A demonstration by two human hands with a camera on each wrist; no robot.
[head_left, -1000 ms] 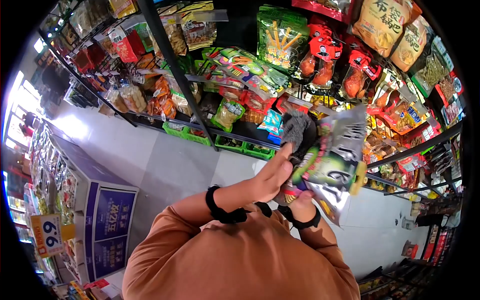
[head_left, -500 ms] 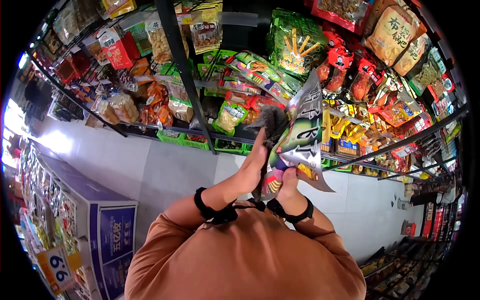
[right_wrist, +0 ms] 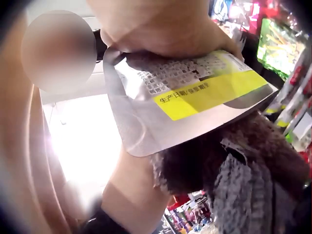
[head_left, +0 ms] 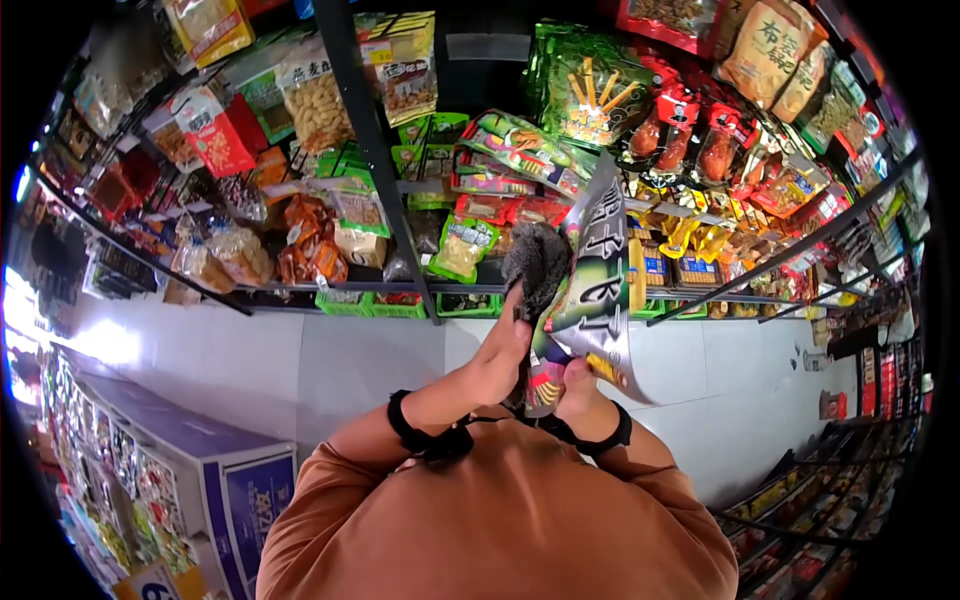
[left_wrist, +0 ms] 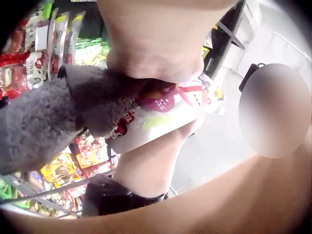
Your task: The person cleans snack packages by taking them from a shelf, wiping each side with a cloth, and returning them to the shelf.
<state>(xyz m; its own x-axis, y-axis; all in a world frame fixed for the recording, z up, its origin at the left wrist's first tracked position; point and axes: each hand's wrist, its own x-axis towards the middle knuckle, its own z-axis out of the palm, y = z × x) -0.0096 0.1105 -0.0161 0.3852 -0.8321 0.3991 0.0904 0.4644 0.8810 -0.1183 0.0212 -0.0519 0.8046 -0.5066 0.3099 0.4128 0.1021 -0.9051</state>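
Note:
In the head view my left hand (head_left: pixel 497 365) holds a dark grey fuzzy cloth (head_left: pixel 537 265) against the side of a snack bag. My right hand (head_left: pixel 582 395) grips that silver and green bag (head_left: pixel 598 285) by its lower part, thumb on the front. The bag stands tilted in front of my chest. In the left wrist view the cloth (left_wrist: pixel 44 117) hangs past my hand, beside the purple-printed part of the bag (left_wrist: pixel 158 122). From the right wrist the bag's back (right_wrist: pixel 141 126) shows small print and a yellow strip, with the cloth (right_wrist: pixel 243 180) below it.
Shelves ahead carry packed snacks, among them a stack of green bags (head_left: pixel 530 150) and red-topped packs (head_left: pixel 675 125). A black upright post (head_left: pixel 375 150) divides the shelves. Green baskets (head_left: pixel 400 303) line the bottom. To the left stands a purple-sided display bin (head_left: pixel 250 510).
Both hands have moved left with the bag and cloth. The bag has turned to a steeper, narrower angle. The cloth stays in the left hand, beside the bag.

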